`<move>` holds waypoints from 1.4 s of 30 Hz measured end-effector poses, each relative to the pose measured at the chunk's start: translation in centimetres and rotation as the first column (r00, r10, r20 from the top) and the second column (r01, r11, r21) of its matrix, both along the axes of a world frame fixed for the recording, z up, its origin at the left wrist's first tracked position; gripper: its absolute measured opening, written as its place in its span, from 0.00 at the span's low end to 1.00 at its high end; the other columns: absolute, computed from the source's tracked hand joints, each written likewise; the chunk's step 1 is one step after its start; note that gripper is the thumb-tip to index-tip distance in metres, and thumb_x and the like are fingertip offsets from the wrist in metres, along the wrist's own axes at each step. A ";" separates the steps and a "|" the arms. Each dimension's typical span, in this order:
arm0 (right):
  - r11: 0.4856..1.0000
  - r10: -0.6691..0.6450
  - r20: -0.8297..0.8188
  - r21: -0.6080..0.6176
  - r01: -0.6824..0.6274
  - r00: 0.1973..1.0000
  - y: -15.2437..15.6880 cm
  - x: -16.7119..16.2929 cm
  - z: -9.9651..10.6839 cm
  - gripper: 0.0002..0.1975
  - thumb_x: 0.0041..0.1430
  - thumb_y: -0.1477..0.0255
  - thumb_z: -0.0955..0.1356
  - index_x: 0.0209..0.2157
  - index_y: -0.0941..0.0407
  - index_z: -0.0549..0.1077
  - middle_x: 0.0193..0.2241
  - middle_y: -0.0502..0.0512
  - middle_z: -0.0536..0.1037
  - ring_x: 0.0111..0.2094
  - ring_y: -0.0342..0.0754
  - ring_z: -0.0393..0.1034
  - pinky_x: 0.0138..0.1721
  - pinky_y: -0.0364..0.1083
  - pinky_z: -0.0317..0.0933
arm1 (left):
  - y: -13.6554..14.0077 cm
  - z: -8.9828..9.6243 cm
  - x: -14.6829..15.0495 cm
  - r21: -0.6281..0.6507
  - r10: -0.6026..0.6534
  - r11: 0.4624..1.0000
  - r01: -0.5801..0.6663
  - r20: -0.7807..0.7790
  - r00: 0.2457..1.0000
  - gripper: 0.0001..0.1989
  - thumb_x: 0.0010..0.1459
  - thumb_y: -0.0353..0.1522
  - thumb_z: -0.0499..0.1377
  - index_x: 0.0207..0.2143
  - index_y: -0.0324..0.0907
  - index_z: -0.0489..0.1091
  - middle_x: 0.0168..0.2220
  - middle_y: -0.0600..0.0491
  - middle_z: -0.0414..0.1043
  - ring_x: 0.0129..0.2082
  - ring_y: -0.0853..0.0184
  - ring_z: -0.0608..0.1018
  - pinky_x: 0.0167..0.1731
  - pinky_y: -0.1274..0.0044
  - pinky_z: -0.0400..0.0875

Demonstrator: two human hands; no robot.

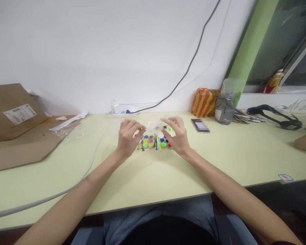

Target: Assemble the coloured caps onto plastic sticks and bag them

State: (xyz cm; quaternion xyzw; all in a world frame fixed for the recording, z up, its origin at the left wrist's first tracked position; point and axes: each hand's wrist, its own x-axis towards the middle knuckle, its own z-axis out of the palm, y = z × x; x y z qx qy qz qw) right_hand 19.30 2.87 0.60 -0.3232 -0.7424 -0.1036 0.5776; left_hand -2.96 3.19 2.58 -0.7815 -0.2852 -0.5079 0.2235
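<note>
My left hand (127,137) is closed in a pinch at the left side of a clear plastic bag (153,125). Facing it, my right hand (177,136) curls its fingers around the bag's right side; where its fingertips grip is blurred. Just below and between the hands, small round paint pots (151,144) with coloured lids sit in rows on the table. Thin coloured sticks (157,143), blue, yellow and white among them, lie across the middle of the pots. My hands hide the outer ends of the rows.
Brown cardboard packaging (17,115) and clear wrapping (71,131) lie at left. A power strip (122,113) is against the wall. To the right are a phone (200,126), a striped bag (205,102), a grey pouch (223,110) and a black frame (275,117). A pale cable (53,196) crosses front left.
</note>
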 end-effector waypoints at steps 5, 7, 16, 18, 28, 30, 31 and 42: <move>0.999 -0.029 0.052 -0.026 0.031 0.998 0.0 -0.1 -0.1 0.16 0.63 0.71 0.70 0.53 0.48 0.74 0.45 0.59 0.70 0.47 0.55 0.65 0.48 0.57 0.63 | 0.1 -0.2 -0.3 -0.009 0.019 1.000 -0.020 -0.058 0.998 0.06 0.63 0.32 0.60 0.31 0.43 0.69 0.31 0.53 0.73 0.38 0.62 0.72 0.42 0.68 0.64; 0.999 -0.039 0.070 -0.024 0.040 0.997 -0.1 -0.2 -0.2 0.10 0.63 0.72 0.69 0.46 0.49 0.77 0.43 0.58 0.71 0.46 0.54 0.65 0.48 0.56 0.63 | 0.2 -0.3 -0.4 0.039 0.012 0.999 -0.007 -0.141 0.990 0.05 0.63 0.30 0.59 0.32 0.44 0.69 0.33 0.52 0.74 0.39 0.62 0.73 0.42 0.68 0.64; 0.990 0.107 0.152 0.076 -0.119 0.983 0.0 -0.2 0.4 0.08 0.65 0.78 0.64 0.32 0.54 0.71 0.36 0.57 0.76 0.43 0.51 0.67 0.47 0.55 0.64 | 0.9 -0.4 -1.0 0.100 0.139 0.989 -0.112 -0.323 0.936 0.17 0.66 0.27 0.52 0.56 0.41 0.66 0.36 0.48 0.75 0.41 0.59 0.73 0.43 0.68 0.65; 0.984 0.151 0.234 0.056 -0.168 0.960 0.3 -0.3 0.2 0.07 0.65 0.78 0.64 0.37 0.54 0.73 0.37 0.57 0.77 0.43 0.51 0.68 0.46 0.54 0.65 | 1.2 -0.5 -1.3 0.100 0.174 0.984 -0.147 -0.360 0.916 0.21 0.65 0.24 0.49 0.58 0.41 0.66 0.34 0.48 0.74 0.39 0.58 0.73 0.43 0.67 0.64; 0.977 0.207 0.305 -0.019 -0.211 0.930 0.5 -1.3 -1.2 0.06 0.66 0.76 0.65 0.40 0.54 0.74 0.46 0.60 0.79 0.49 0.49 0.73 0.49 0.52 0.70 | 2.3 -1.4 -1.7 -0.070 0.121 0.984 -0.166 -0.425 0.897 0.33 0.55 0.19 0.51 0.63 0.43 0.63 0.41 0.44 0.72 0.45 0.55 0.73 0.47 0.63 0.68; 0.976 0.206 0.322 -0.005 -0.216 0.924 0.4 -1.3 -1.1 0.08 0.66 0.77 0.65 0.42 0.54 0.74 0.49 0.61 0.79 0.52 0.50 0.72 0.51 0.53 0.69 | 2.1 -1.2 -1.5 -0.117 0.098 0.981 -0.154 -0.388 0.916 0.35 0.54 0.18 0.52 0.64 0.44 0.61 0.49 0.42 0.71 0.51 0.53 0.72 0.51 0.61 0.67; 0.975 0.207 0.346 0.003 -0.222 0.915 0.3 -1.3 -1.0 0.09 0.66 0.77 0.64 0.44 0.54 0.74 0.50 0.61 0.78 0.55 0.50 0.71 0.52 0.54 0.69 | 2.0 -1.2 -1.4 -0.138 0.069 0.982 -0.131 -0.381 0.922 0.36 0.53 0.18 0.51 0.65 0.45 0.60 0.53 0.42 0.69 0.55 0.53 0.71 0.53 0.60 0.67; 0.996 0.071 0.512 0.010 -0.089 0.856 1.0 -1.9 -1.4 0.10 0.63 0.81 0.64 0.39 0.58 0.77 0.42 0.64 0.80 0.51 0.55 0.72 0.52 0.55 0.69 | 0.6 -0.8 0.3 -0.284 -0.249 0.951 0.121 -0.472 0.846 0.44 0.54 0.14 0.44 0.71 0.48 0.42 0.68 0.45 0.56 0.68 0.59 0.60 0.63 0.59 0.63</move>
